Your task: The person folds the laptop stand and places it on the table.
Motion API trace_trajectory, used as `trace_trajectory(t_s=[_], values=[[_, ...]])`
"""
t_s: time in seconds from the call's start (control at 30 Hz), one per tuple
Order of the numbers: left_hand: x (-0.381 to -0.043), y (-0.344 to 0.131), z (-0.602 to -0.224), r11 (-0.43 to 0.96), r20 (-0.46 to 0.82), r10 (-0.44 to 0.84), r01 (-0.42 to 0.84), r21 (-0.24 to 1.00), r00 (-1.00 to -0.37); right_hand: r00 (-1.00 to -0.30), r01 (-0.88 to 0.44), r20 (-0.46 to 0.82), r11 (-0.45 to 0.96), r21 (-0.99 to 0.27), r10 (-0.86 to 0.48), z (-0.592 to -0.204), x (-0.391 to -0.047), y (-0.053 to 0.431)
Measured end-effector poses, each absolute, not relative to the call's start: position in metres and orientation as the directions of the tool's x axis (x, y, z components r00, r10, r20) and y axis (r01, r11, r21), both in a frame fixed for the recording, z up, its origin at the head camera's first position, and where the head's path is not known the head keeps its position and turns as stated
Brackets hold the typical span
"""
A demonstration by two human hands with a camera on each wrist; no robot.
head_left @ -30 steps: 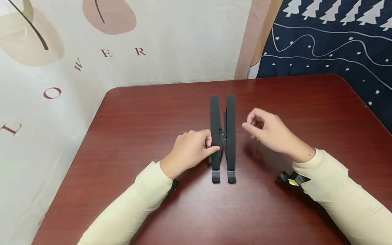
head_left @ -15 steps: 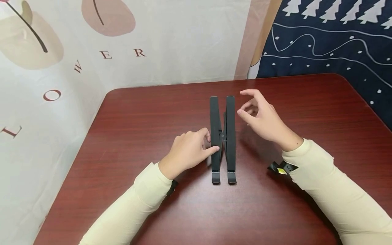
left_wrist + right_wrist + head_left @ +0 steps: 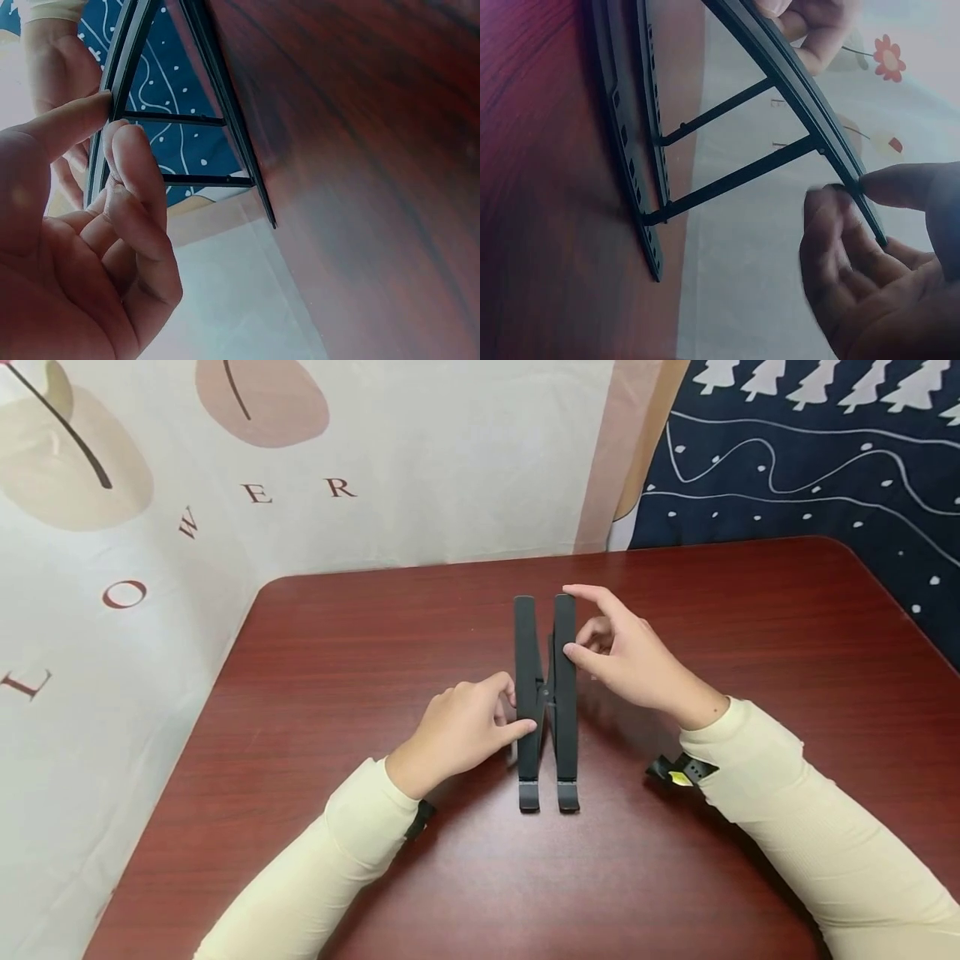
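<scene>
A black folding laptop stand (image 3: 566, 718) stands raised on the table, its two long rails side by side and small lips at the near end. My left hand (image 3: 461, 722) pinches the left rail near its middle, thumb on top and fingers curled at the outer side. Toward the far end, my right hand (image 3: 637, 660) holds the right rail, with the thumb on top and the index finger at the tip. The right wrist view shows the stand's slotted base and two slanted struts (image 3: 735, 180) beneath the rail, with curled fingers (image 3: 817, 240) below it.
The reddish-brown wooden table (image 3: 337, 635) has rounded far corners. A pale printed cloth (image 3: 450, 460) hangs behind and to the left. On the right hangs a dark blue cloth (image 3: 795, 468) with white trees. Dark bands circle both wrists below the cream sleeves (image 3: 757, 760).
My right hand has moved left and away from me, its index finger stretching out, and now holds the right rail's far part. The left hand and the stand have barely moved.
</scene>
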State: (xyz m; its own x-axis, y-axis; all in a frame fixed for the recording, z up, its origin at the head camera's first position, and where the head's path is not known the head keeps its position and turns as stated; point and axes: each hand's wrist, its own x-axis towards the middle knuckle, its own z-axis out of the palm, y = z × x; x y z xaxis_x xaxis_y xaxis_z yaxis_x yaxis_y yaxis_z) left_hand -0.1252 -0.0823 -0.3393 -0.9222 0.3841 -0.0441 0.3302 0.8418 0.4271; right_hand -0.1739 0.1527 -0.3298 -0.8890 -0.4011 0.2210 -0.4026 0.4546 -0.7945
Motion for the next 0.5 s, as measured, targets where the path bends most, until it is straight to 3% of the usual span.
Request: trace_trajectory(t_s=[0.27, 0.5], values=[[-0.1257, -0.0827, -0.3387, 0.836, -0.045, 0.384, 0.327, 0.44, -0.922, -0.871, -0.319, 0.087, 0.422, -0.848, -0.484, -0.329, -0.1697, 0.1521], [-0.1269, -0.0828, -0.3391, 0.819, -0.023, 0.404, 0.35, 0.456, -0.915, -0.855, -0.314, 0.072, 0.401, -0.861, -0.514, -0.3276, -0.1673, 0.15]])
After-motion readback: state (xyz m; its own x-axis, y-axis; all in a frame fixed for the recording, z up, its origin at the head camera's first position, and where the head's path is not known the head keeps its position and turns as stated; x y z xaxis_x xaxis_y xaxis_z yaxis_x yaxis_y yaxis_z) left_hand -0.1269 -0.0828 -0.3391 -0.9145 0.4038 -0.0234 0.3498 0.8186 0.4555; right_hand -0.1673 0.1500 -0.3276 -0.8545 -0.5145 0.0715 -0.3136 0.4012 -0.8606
